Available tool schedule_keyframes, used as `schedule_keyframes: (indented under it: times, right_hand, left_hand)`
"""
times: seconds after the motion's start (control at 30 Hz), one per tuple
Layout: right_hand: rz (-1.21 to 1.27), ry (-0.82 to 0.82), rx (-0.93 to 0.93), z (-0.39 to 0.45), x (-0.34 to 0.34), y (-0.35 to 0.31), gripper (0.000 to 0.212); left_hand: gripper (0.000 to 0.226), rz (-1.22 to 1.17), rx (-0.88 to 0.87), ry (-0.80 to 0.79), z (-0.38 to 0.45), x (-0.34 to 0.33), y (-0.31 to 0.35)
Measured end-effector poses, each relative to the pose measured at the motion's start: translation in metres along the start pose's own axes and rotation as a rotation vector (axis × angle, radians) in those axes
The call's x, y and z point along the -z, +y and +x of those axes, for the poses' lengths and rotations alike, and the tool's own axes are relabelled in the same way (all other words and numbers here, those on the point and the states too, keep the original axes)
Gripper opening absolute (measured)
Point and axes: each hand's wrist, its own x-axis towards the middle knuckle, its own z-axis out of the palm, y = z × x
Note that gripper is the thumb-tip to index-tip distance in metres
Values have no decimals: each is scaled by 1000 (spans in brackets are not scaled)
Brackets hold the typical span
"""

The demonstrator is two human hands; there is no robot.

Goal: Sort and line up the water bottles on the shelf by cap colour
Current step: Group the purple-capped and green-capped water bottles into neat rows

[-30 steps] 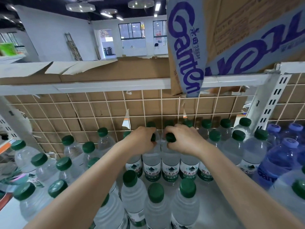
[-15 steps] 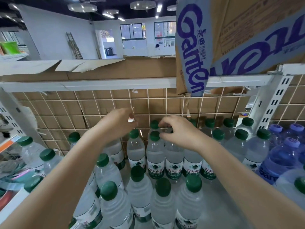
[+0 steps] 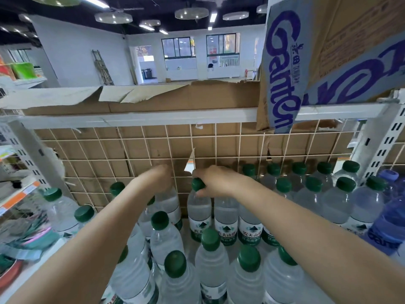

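Clear water bottles with green caps fill the shelf (image 3: 311, 290). My right hand (image 3: 215, 182) grips the neck of one green-capped bottle (image 3: 199, 213) at the left end of the back row, its cap showing beside my fingers. My left hand (image 3: 154, 179) is closed over the top of another bottle (image 3: 167, 201) just to the left, hiding its cap. More green-capped bottles (image 3: 211, 255) stand in front, and others (image 3: 313, 194) line up along the back right. Bottles with purple caps (image 3: 389, 218) stand at the far right.
A white wire grid backed with cardboard (image 3: 131, 154) closes the shelf's rear. A white rail (image 3: 135, 119) and a Ganten carton (image 3: 291, 62) hang overhead. A slotted upright (image 3: 381, 148) divides the right side. Loose green-capped bottles (image 3: 59, 207) sit at the left.
Both hands came down from the grid onto bottle tops at the back. The left hand moved right and lower onto a bottle; the right hand closed on a bottle's neck.
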Motion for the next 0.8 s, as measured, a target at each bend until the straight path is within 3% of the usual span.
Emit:
schedule_keyframes:
  times: [0.23,0.43,0.8]
  right_hand:
    - [49,-6,-73,15,6,4,35]
    - [-150,105,-186,31,4,8,38]
    - [98,135,-149,14,5,24,28]
  left_hand:
    - [27,-31,-98,-4,6,4,-10]
    - [22,-12,-168,-14,0,7,-9]
    - [27,-93,-320,-118,-16,10,26]
